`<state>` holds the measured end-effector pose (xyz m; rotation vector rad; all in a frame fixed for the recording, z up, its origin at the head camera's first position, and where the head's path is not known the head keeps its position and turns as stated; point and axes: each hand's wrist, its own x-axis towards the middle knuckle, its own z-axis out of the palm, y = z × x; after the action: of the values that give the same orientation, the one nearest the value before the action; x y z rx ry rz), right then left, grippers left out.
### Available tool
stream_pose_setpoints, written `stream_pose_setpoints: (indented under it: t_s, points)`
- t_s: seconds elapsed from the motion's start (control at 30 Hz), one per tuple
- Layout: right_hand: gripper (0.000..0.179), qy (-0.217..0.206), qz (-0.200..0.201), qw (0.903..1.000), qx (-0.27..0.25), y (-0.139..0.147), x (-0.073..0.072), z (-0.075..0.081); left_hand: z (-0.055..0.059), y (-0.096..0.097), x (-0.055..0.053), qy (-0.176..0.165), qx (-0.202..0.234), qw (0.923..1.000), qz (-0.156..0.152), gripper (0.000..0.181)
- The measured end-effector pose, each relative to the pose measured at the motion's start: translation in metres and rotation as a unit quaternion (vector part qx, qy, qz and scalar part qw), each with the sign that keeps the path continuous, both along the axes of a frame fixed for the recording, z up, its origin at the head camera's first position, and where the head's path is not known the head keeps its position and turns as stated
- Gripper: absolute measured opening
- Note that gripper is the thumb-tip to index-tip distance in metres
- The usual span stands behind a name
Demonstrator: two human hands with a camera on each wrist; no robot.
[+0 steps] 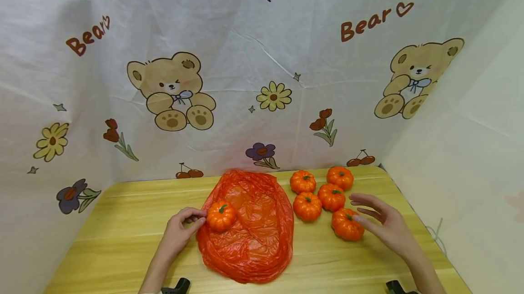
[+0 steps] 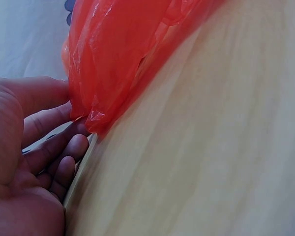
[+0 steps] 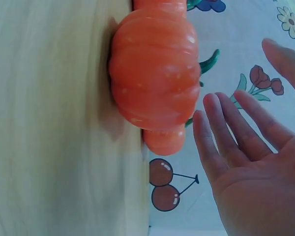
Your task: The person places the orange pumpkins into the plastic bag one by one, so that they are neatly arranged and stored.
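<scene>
A red plastic bag (image 1: 262,221) lies spread on the table, with a small orange toy pumpkin (image 1: 221,216) on its left part. At the bag's left rim my left hand (image 1: 183,226) pinches the thin plastic between thumb and fingers, right beside that pumpkin. In the left wrist view the gathered edge of the bag (image 2: 113,64) meets the fingertips. My right hand (image 1: 385,223) is held with fingers spread beside the nearest pumpkin of the right group (image 1: 347,225). The right wrist view shows this pumpkin (image 3: 155,69) with the palm facing it and a gap between.
Several more pumpkins (image 1: 307,206) stand close together right of the bag, toward the back of the wooden table (image 1: 135,221). A white cloth (image 1: 229,34) printed with bears and flowers hangs behind. A pale wall (image 1: 471,148) borders the right side, with a thin cord (image 1: 438,235) near it.
</scene>
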<state>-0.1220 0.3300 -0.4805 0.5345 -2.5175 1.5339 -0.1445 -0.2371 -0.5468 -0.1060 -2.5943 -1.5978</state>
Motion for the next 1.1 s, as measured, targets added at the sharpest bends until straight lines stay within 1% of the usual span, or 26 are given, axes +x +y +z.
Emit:
stream_pose_setpoints:
  t_s: [0.13, 0.3, 0.6, 0.7, 0.83, 0.93, 1.1]
  points:
    - [0.051, -0.018, -0.004, 0.9997, 0.018, -0.001, -0.002, -0.004, 0.000, 0.000, 0.000, -0.003, 0.000, 1.0000, -0.001, 0.009]
    - [0.051, -0.010, -0.002, 0.9992, 0.039, -0.001, -0.002, -0.008, 0.001, 0.001, 0.001, -0.001, 0.003, 1.0000, -0.001, 0.009]
    - [0.058, -0.037, 0.009, 0.9964, 0.076, 0.003, -0.003, -0.015, 0.005, 0.003, 0.004, 0.006, 0.010, 0.9999, -0.005, 0.010]
    - [0.056, -0.042, 0.011, 0.9955, 0.084, 0.005, -0.004, -0.018, 0.006, 0.004, 0.005, 0.004, 0.009, 0.9999, 0.002, 0.011]
    - [0.055, -0.044, 0.018, 0.9944, 0.094, 0.007, -0.004, -0.021, 0.005, 0.003, 0.004, -0.004, 0.007, 1.0000, 0.005, 0.011]
    - [0.058, -0.038, 0.023, 0.9939, 0.101, 0.009, -0.005, -0.023, 0.003, 0.002, 0.003, -0.010, 0.009, 0.9999, 0.000, 0.011]
    - [0.067, -0.036, 0.033, 0.9920, 0.116, 0.011, -0.006, -0.025, 0.000, 0.001, 0.000, -0.002, 0.006, 1.0000, -0.001, 0.010]
